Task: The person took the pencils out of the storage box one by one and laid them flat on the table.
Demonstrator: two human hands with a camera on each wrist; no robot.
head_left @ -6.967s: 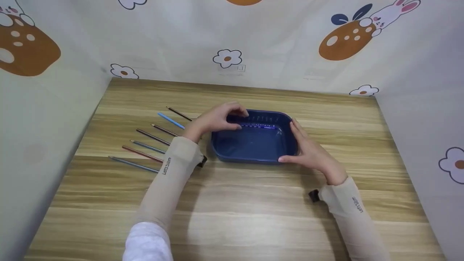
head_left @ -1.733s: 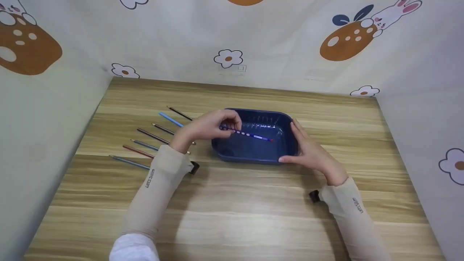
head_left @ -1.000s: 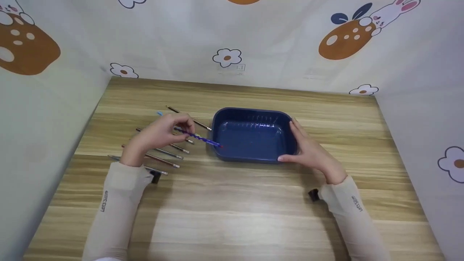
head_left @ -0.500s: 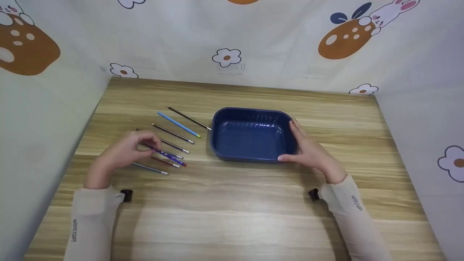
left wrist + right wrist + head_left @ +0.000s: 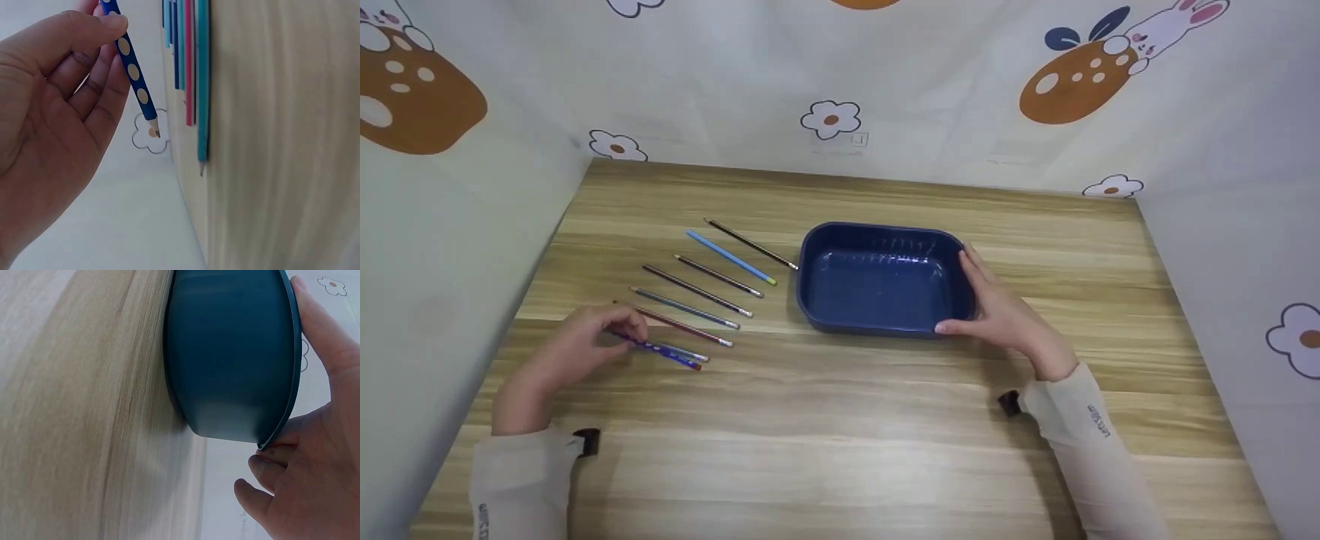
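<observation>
My left hand (image 5: 574,346) pinches a dark blue pencil (image 5: 133,70) with pale oval spots and a red end, between thumb and fingers. In the left wrist view its sharpened tip stands free of the tabletop, beside a teal pencil (image 5: 203,84). From the head, the spotted pencil overlaps the nearest pencil in the row, a grey-blue one (image 5: 694,355). At the right end of a dark blue rectangular container (image 5: 877,296), my right hand (image 5: 1011,324) grips the rim, thumb at the front corner and fingers at the back. Nothing lies inside the container.
Several pencils lie in a slanting row left of the container, among them a light blue one (image 5: 731,257), a red one (image 5: 682,324) and a black one (image 5: 750,244) whose end is close to the container wall. Patterned curtains (image 5: 735,90) enclose the wooden table (image 5: 840,450).
The spotted pencil, lying in the container at first, was lifted out by my left hand and carried left and toward me to the row's near end. The right hand and container stayed put.
</observation>
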